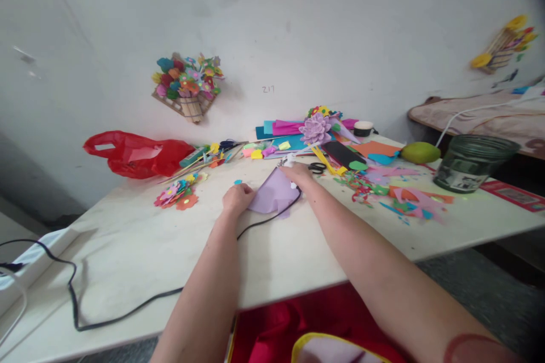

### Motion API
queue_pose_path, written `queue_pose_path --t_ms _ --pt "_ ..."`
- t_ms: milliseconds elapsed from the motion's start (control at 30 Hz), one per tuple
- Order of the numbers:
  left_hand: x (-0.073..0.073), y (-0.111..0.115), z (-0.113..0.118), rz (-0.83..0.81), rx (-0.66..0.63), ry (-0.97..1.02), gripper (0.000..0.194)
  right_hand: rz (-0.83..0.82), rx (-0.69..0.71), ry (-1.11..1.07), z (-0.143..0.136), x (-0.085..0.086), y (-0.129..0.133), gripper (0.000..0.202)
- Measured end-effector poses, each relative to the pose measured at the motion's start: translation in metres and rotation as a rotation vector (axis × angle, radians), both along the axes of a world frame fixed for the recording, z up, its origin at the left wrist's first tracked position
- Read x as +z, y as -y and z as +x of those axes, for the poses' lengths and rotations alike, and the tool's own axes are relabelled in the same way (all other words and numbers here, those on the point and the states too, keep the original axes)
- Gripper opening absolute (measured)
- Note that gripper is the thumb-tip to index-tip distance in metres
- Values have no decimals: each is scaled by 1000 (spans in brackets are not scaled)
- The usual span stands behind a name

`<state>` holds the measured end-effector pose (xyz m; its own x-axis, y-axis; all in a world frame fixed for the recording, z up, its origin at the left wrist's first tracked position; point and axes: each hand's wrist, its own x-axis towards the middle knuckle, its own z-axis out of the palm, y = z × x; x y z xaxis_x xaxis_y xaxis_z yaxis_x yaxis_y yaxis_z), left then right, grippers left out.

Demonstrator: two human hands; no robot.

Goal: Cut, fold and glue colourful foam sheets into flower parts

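Observation:
A sheet of light purple craft paper or foam (272,190) is tilted up off the table between my hands. My left hand (237,198) pinches its left edge with closed fingers. At the sheet's upper right, my right hand (298,173) is closed around a small white glue gun (290,160), mostly covered by the fingers. A black cord (272,218) runs from beneath that hand, past the sheet and under my left forearm. Black-handled scissors (317,168) lie just right of my right hand. A small blue scrap (238,182) rests beyond my left hand.
Cut-out foam flowers (176,191) and a red plastic bag (138,154) lie left. Paper scraps (409,201), a purple flower (315,128), a dark jar (472,164) and a green oval object (420,152) occupy the right. A power strip (40,264) sits at the left edge.

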<state>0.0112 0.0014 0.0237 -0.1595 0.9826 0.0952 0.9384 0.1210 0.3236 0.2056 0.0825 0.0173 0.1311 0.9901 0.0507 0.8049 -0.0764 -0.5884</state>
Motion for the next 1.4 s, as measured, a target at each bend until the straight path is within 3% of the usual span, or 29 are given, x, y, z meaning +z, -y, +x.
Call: queue_pose_path --t_ms 600,1400 --pt "0 0 0 -11 17 11 21 -17 26 -5 1 -2 -1 46" --pt "0 -1 1 -7 31 0 22 -30 64 -105 -2 12 23 35"
